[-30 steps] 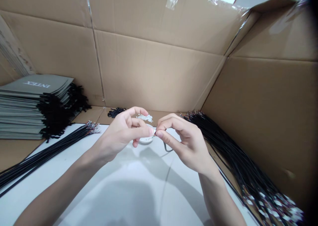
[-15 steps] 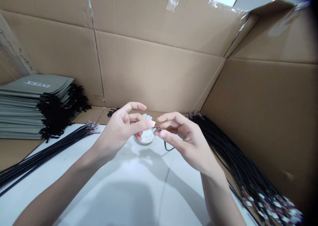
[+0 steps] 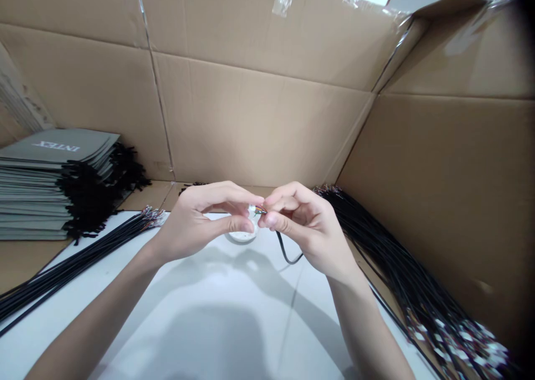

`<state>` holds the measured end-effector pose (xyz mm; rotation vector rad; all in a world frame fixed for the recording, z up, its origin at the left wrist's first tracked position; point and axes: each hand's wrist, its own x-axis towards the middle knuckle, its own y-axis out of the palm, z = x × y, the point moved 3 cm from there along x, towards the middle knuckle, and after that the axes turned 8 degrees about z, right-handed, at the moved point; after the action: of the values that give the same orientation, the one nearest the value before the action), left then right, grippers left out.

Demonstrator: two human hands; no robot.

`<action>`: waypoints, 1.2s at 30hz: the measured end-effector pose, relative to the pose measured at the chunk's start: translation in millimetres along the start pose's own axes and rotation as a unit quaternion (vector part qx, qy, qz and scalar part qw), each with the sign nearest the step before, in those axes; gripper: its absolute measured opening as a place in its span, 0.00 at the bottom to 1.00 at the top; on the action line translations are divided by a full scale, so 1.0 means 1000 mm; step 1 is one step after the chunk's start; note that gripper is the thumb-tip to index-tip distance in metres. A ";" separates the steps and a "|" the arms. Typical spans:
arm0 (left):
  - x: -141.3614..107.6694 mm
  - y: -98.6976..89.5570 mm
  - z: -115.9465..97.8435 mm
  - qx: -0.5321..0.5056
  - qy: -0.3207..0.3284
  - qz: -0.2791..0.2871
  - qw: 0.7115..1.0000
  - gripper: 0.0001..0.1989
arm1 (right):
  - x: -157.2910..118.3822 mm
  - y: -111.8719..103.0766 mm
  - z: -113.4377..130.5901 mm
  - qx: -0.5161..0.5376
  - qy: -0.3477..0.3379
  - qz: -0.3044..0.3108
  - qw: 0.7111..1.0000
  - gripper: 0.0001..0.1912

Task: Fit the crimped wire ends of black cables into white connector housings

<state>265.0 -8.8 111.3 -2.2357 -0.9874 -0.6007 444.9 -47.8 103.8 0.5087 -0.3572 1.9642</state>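
Note:
Both hands meet over the middle of the white table. My right hand (image 3: 307, 227) pinches the thin coloured wires (image 3: 261, 210) at the end of a black cable (image 3: 288, 256), which loops down below the fingers. On the wires' left end is a small white plug connector (image 3: 251, 209). My left hand (image 3: 209, 219) surrounds the connector, its thumb apart from the other fingers. Its index fingertip is by the wires, close to the right hand's fingers. Behind the hands a round white dish (image 3: 243, 237) stands on the table, mostly covered; its contents are hidden.
Grey INTEX-printed sheets (image 3: 58, 146) are stacked at left, with black fringe-like strips (image 3: 90, 193) beside them. Black cable bundles lie on the left (image 3: 79, 263) and right (image 3: 388, 263), the right one ending in white connectors. Cardboard walls (image 3: 259, 118) enclose the back and right.
My left thumb has moved down from the connector, and the left index finger has come over towards the wires. The right hand still pinches the wires. The view has shifted slightly.

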 end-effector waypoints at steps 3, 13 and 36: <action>0.000 0.001 0.000 0.020 0.016 -0.017 1.000 0.17 | 0.000 0.000 0.001 -0.003 -0.002 0.001 1.000 0.04; 0.000 0.004 -0.003 0.056 0.021 -0.087 0.994 0.12 | 0.001 0.000 -0.002 -0.038 0.012 -0.006 0.999 0.05; -0.004 0.007 -0.001 0.180 0.076 -0.176 0.965 0.10 | 0.002 0.003 -0.011 0.014 0.063 -0.037 0.997 0.08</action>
<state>267.6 -15.0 107.3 -1.6845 -1.3092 -0.6712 439.7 -42.7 95.4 0.4083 -0.2289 1.9218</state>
